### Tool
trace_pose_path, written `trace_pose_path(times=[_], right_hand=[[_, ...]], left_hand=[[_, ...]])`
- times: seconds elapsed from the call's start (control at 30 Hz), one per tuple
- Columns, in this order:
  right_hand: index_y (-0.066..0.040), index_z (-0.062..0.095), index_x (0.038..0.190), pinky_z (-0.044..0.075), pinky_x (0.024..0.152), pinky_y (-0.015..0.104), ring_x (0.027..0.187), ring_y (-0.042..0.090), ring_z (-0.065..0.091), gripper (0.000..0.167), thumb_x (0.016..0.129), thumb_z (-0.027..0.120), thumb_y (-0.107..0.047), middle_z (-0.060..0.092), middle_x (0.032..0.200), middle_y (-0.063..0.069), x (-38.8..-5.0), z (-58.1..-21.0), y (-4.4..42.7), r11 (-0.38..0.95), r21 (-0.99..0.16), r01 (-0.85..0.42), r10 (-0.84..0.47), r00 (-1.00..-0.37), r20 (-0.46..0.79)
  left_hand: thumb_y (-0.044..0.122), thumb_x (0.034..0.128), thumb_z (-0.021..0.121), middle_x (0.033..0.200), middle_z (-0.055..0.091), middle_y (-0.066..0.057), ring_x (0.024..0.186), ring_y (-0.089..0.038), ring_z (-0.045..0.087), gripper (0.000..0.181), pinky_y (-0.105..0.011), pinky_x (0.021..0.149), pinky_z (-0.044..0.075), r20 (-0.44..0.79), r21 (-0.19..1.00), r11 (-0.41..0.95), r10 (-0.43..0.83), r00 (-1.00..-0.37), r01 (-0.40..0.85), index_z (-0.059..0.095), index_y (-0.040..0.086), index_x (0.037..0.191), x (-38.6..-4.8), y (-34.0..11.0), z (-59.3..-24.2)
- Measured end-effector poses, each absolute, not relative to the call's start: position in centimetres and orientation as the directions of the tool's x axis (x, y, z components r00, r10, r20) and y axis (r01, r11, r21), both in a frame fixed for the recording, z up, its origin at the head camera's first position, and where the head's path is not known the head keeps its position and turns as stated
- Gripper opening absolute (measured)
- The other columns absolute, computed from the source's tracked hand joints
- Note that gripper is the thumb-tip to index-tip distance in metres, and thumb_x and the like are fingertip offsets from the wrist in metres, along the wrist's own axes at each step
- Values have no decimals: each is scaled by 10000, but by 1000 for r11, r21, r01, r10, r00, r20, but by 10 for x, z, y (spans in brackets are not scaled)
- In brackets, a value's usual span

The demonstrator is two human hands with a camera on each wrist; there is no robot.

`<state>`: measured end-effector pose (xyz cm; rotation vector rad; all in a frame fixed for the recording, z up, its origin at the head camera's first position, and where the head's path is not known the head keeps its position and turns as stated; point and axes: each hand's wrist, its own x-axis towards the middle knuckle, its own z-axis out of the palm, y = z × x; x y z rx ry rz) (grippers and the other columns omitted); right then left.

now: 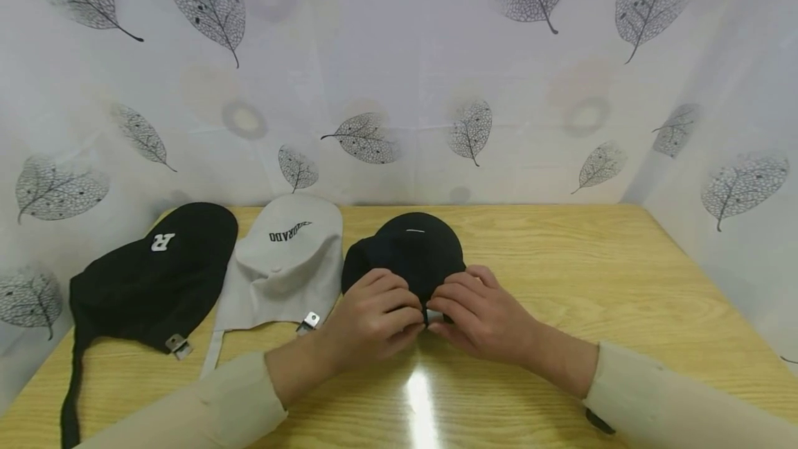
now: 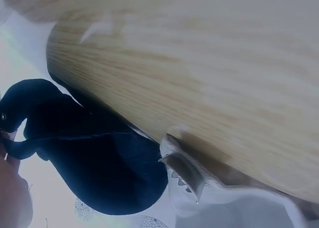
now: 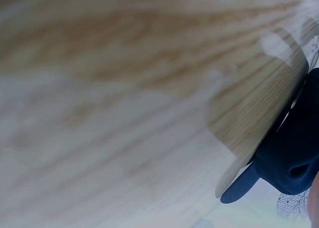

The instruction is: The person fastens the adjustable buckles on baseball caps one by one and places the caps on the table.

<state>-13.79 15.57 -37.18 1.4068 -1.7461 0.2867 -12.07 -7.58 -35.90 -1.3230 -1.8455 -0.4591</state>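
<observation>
Two caps lying by, one in work. To your left on the pale wood-grain desk (image 1: 592, 283) lay the black cloth cap with a raised white R (image 1: 199, 248), and beside it the light grey cloth cap with dark lettering (image 1: 293, 258). Each showed a loose strap tail, well apart from its metal buckle, so you seemed to be done with both. The plain dark cloth cap with a short pale line (image 1: 414, 248) lay mid-desk, right of the grey one. Your left hand (image 1: 377, 314) and right hand (image 1: 483, 310) both gripped its near edge with curled fingers, close together. Whether its fastening was joined or loose, cannot tell; your fingers covered it. Judged: only this third cap was left to finish.
</observation>
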Motion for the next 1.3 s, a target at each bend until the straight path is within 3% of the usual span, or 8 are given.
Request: trace_pose_path(times=[0.63, 1.13, 1.3], right_hand=[[-59, 706, 1005, 481, 821, 372, 900, 223, 625, 291, 1014, 561, -311, 695, 966, 52, -139, -372, 157, 322, 293, -901, -700, -18, 714], [-57, 703, 1014, 460, 813, 381, 900, 222, 631, 288, 1012, 566, -309, 702, 973, 52, -140, -373, 155, 314, 313, -896, -694, 8, 720], [-64, 703, 1016, 456, 818, 383, 906, 222, 631, 292, 1013, 561, -319, 703, 976, 47, -139, -374, 155, 320, 314, -894, -696, 3, 718]], left_hand=[[119, 765, 796, 816, 686, 33, 820, -144, 623, 78, -290, 836, 514, 746, -131, 367, 648, -152, 921, 726, 139, 793, -120, -82, -363], [108, 751, 768, 802, 662, 37, 801, -150, 605, 80, -298, 810, 484, 765, -150, 348, 634, -114, 926, 704, 154, 737, -122, -75, -362], [145, 756, 792, 820, 676, 49, 810, -145, 607, 86, -309, 824, 481, 761, -137, 379, 631, -148, 915, 708, 161, 755, -120, -77, -362]])
